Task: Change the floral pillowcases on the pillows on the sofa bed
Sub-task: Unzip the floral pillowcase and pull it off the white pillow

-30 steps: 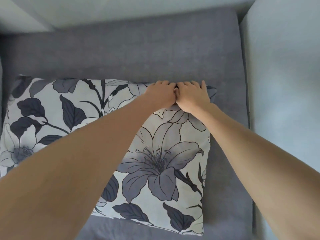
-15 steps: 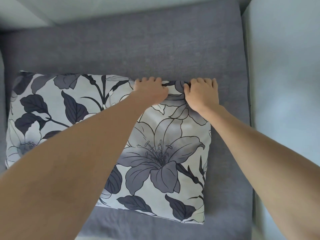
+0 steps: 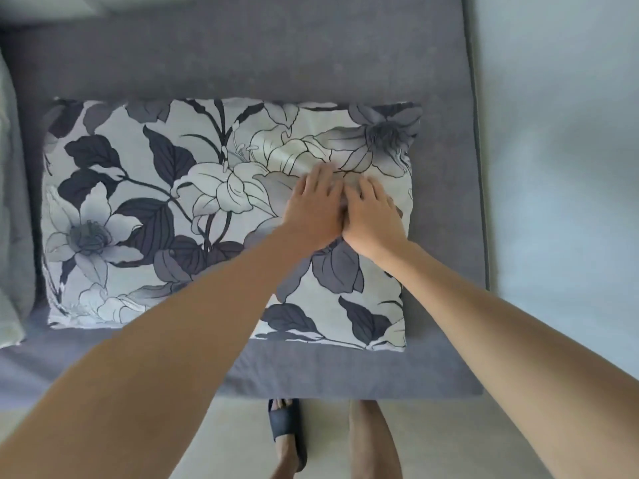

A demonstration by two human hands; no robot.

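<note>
The floral pillow (image 3: 155,209) is laid lengthwise left to right across the sofa bed (image 3: 311,60), its right end pressed under the flat, ungripping left hand (image 3: 311,209) and right hand (image 3: 371,216), side by side

A pillow (image 3: 221,216) in a floral pillowcase, grey and dark lilies and leaves on pale cloth, lies flat and lengthwise across the grey sofa bed (image 3: 242,60), its fabric slightly creased toward the right end.
</note>
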